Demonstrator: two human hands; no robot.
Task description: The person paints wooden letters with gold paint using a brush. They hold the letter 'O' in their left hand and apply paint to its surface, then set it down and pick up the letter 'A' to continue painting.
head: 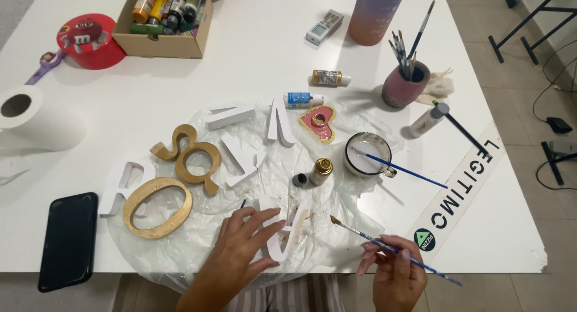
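White letter steadied by left hand, fingers apart; right hand fingers clamp one paintbrush.

A home craft table, shown by paint bottles, brushes and painted letters.

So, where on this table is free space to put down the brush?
Bare table lies between the cardboard box, the remote and the white letters. Another patch is right of the cup, before the printed strip. The plastic sheet is crowded with letters, where the left hand rests; the right hand holds the brush.
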